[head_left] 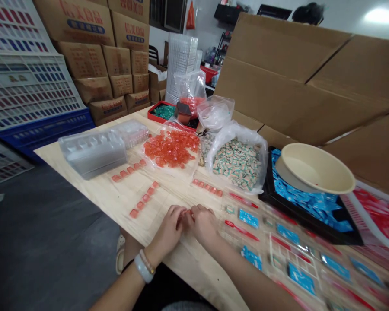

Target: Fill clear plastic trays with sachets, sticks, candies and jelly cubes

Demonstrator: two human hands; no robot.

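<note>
Got left hand point(169, 230) and right hand point(201, 222) half curled on a small red piece point(186, 212), lower centre; can't tell how firmly. Could easily fumble it, or scatter that red row point(145, 198), centre-left, with a careless reach.

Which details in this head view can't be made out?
Head view: whatever lies between the left hand and right hand; they cover it.
Head view: print on the lower-right blue packets; blurred.
Head view: rest of the white basket; cut off by the right edge.
</note>
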